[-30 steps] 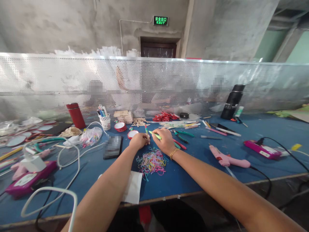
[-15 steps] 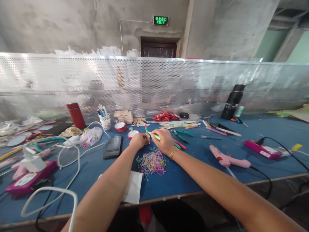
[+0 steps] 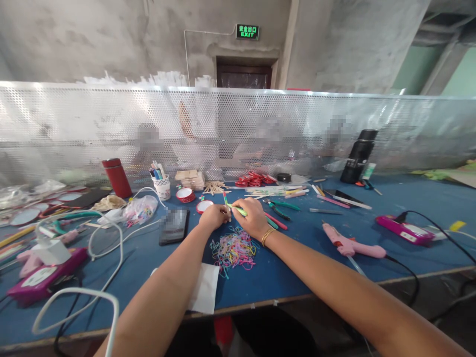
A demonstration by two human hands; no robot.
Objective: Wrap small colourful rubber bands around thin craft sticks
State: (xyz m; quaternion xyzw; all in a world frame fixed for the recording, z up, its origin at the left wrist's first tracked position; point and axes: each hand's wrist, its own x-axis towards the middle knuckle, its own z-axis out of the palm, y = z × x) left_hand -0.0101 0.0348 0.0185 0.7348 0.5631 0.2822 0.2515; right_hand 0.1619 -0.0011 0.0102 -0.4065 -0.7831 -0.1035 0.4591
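My left hand is closed on a thin stick with red and green colouring at its upper end. Beside it, my right hand grips a light green pen, whose tip meets the stick. Just below both hands lies a tangled pile of coloured elastic bands. A small round red-rimmed piece with a white face rests behind my left hand. Wooden sticks are spread beyond my hands, on the blue table.
At left are a phone, a pen cup, a red bottle and white cables. Pliers, a pink glue gun, a purple power strip and a black bottle stand or lie at right. A perforated screen runs behind.
The green pen has tilted slightly in my right hand. Both hands stay in nearly the same place.
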